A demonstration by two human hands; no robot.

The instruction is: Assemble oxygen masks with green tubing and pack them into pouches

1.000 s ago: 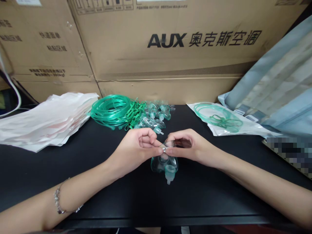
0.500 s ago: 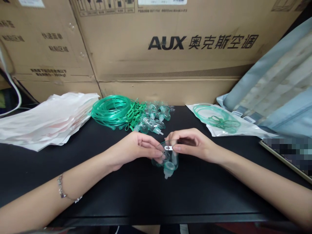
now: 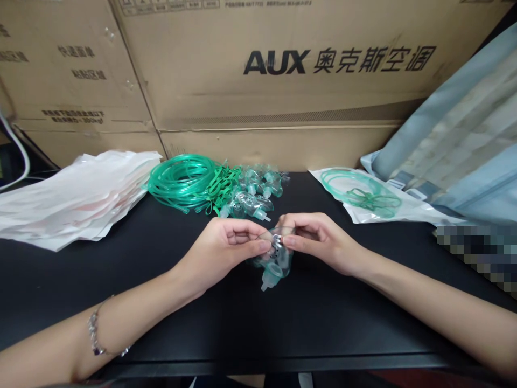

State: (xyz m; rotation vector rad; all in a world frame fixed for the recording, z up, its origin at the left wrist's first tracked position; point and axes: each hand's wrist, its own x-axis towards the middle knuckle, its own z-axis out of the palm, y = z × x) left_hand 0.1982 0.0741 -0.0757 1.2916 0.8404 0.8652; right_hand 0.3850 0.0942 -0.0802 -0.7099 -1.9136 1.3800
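One clear oxygen mask [image 3: 273,270] is pinched from opposite sides by left hand [image 3: 222,248] and right hand [image 3: 337,245], over the desk [image 3: 283,328], between front and back edges. Judged best: even thumb pressure along the metal nose strip [image 3: 277,238], supporting the likely soft shell.

Small hand-assembly workspace, by its black table [image 3: 258,328]; coiled green tubing [image 3: 181,196]; clear masks [image 3: 253,203]; white pouches [image 3: 76,194]; cardboard box [image 3: 283,102] behind
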